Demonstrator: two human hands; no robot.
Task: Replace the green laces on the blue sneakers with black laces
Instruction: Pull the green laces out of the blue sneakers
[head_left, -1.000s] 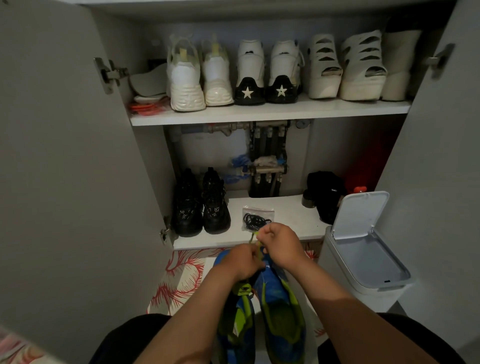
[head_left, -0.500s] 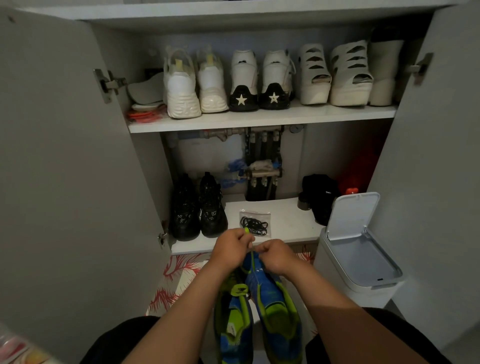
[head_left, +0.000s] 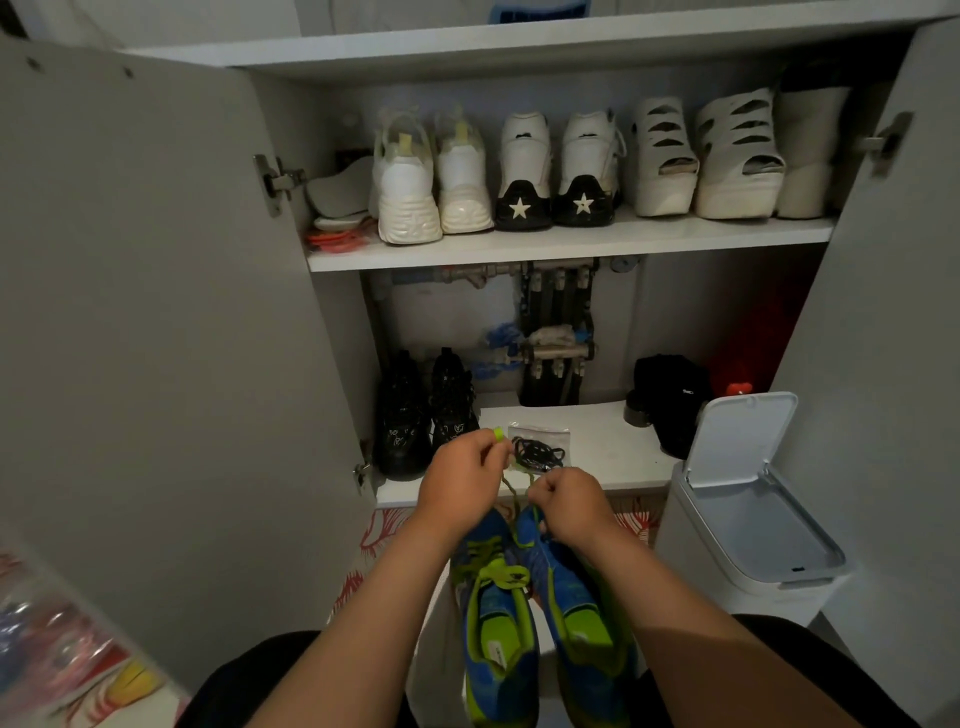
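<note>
Drawn further apart, left hand and right hand each pinch the green lace.

White lower shelf, bag of black laces and black boots on it

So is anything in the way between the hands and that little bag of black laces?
Nothing visible is. The clear plastic bag of black laces lies on the white lower shelf, just beyond the left hand and right hand, with open space between. Both hands are busy pinching the green lace, though.
</note>
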